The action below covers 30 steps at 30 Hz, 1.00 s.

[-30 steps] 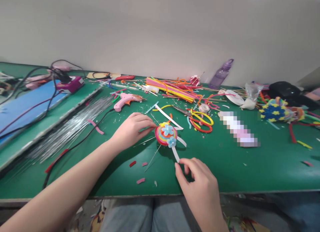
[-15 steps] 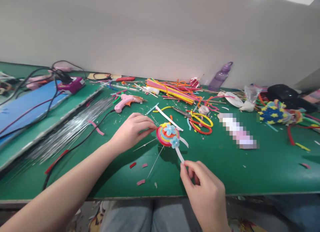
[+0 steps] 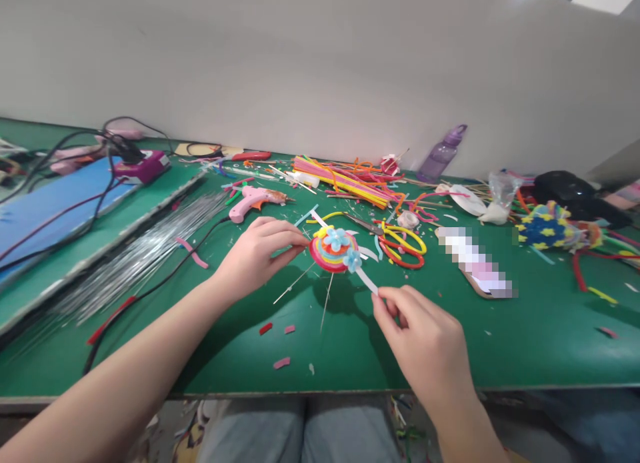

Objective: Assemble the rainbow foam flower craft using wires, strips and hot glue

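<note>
A small round craft piece (image 3: pixel 327 258), striped pink, yellow, blue and orange, is held up over the green table. Two pale blue flowers (image 3: pixel 337 240) decorate it, and thin clear strands hang below. My left hand (image 3: pixel 260 253) pinches the piece at its left edge. Between the thumb and fingers of my right hand (image 3: pixel 425 330) is the end of a white ribbon (image 3: pixel 367 280) that runs down from the lower flower. Behind the piece lie scissors (image 3: pixel 400 243) with yellow and red handles, and another white strip, partly hidden.
A pink glue gun (image 3: pixel 255 202) lies left of centre, its cord crossing the table. Clear strands (image 3: pixel 155 250) spread at left near a purple power block (image 3: pixel 145 166). Farther back are colourful pipe cleaners (image 3: pixel 343 182) and a purple bottle (image 3: pixel 443 155). A phone (image 3: pixel 473 260) lies at right.
The craft piece has risen slightly and tilted, its hanging strands swinging right. My right hand has moved up and to the right with the ribbon end. Both hands keep their hold.
</note>
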Each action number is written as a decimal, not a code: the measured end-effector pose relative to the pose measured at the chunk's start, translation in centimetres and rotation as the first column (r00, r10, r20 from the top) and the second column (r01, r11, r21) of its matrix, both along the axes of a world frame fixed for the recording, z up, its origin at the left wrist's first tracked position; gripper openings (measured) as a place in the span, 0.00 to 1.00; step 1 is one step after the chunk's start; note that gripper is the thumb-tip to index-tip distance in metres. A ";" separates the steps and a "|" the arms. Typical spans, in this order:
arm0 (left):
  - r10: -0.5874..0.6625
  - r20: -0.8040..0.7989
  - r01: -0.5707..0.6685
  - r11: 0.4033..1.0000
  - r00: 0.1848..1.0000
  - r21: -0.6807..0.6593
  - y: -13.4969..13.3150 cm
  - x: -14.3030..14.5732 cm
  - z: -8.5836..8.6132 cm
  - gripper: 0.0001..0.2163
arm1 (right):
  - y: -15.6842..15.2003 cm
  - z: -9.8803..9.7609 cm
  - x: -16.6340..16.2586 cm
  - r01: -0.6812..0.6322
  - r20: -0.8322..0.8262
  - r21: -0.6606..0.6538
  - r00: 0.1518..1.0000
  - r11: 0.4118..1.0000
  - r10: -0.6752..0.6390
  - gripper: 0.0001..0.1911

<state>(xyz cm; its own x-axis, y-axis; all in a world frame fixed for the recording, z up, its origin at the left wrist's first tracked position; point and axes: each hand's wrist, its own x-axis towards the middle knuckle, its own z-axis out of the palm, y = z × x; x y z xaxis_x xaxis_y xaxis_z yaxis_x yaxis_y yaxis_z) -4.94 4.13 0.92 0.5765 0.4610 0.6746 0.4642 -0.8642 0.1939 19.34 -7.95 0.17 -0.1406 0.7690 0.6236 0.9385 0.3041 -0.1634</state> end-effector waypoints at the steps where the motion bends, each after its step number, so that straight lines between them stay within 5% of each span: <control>1: 0.006 0.000 -0.006 1.000 1.000 0.010 0.0 0.0 0.0 0.05 | 0.5 0.3 0.4 -0.006 0.011 -0.007 1.000 1.000 0.006 0.07; 12: 0.024 -0.027 -0.024 0.999 0.999 -0.023 -0.2 0.1 0.2 0.04 | 5.4 3.0 4.0 -0.174 0.175 -0.045 0.968 0.984 0.179 0.08; 30: 0.018 -0.115 -0.040 0.981 0.993 -0.188 -0.6 0.1 0.0 0.05 | 8.8 -1.9 4.9 -0.294 -0.163 -0.214 0.951 0.932 0.262 0.09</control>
<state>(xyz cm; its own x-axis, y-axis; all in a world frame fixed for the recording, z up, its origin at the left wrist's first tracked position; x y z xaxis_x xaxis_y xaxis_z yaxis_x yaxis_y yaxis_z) -4.87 3.54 0.97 0.6282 0.5918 0.5051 0.5167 -0.8027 0.2978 24.29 0.84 -1.71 -0.3001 0.8364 0.4586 0.7879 0.4884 -0.3751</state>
